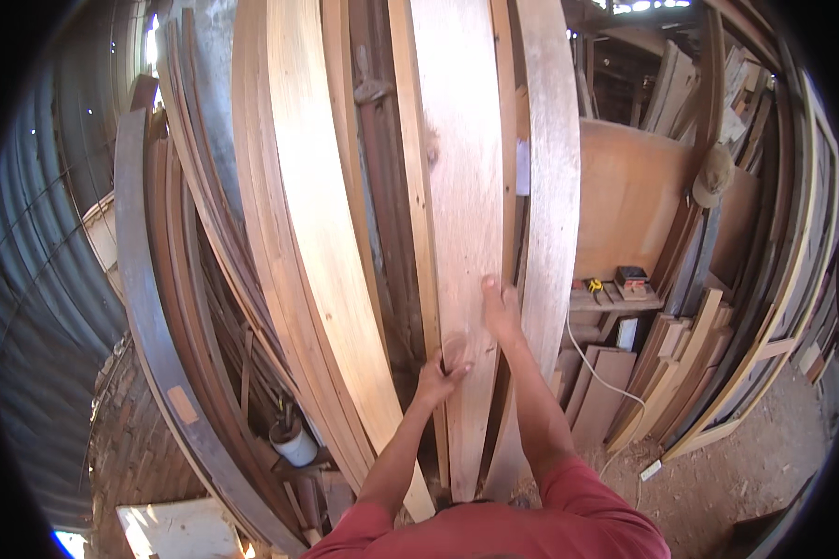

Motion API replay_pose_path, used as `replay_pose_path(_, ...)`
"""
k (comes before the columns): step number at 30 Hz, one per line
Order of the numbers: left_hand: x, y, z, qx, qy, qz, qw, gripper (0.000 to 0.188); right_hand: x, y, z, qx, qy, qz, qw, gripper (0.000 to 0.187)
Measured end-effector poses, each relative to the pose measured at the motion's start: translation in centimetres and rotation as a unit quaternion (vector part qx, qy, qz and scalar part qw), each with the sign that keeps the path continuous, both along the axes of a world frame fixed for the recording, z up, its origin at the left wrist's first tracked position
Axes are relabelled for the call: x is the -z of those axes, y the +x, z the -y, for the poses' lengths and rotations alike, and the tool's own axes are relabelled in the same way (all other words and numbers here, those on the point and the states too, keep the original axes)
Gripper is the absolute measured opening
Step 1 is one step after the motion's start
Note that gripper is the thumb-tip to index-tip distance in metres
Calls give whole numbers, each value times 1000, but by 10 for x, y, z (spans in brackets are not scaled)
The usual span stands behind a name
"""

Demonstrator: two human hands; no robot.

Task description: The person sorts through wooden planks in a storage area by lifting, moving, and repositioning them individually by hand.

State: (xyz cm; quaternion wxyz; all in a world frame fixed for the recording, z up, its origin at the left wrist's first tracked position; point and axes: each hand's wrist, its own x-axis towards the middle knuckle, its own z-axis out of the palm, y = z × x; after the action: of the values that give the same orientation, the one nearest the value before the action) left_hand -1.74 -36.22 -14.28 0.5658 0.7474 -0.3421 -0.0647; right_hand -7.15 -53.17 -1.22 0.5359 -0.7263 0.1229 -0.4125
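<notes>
A long, pale wooden board [466,168] runs away from me down the middle, with a dark knot near its left edge. My left hand [440,380] grips its left edge, the fingers bent over the face. Farther along, my right hand [502,315] is closed around the right edge, thumb on top; its other fingers are partly hidden. Narrow wooden strips [410,140] flank the board. To its left lies a lighter yellowish plank [317,158], and to its right a weathered greyish plank [552,168].
More timber leans at the left beside a dark curved-looking board [149,279]. A white bucket [295,443] holds tools. On a right-hand shelf [615,300] lie yellow-handled pliers [597,289]. A white cable [615,387] hangs to a power strip [651,470] on the floor. A cap [714,177] hangs at right.
</notes>
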Motion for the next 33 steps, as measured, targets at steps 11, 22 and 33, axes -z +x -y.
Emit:
replay_pose_path(11, 23, 4, 8, 12, 91, -64, 994, 59, 54, -21, -9, 39, 53, -91, 994, 62)
replay_pose_path(22, 277, -110, -181, 472, 148, -15, 869, 32, 97, -22, -11, -13, 100, -32, 994, 63)
replay_pose_path(33, 346, -160, -422, 129, 299, -293, 899, 31, 111, -4, 8, 49, 67, -136, 987, 80)
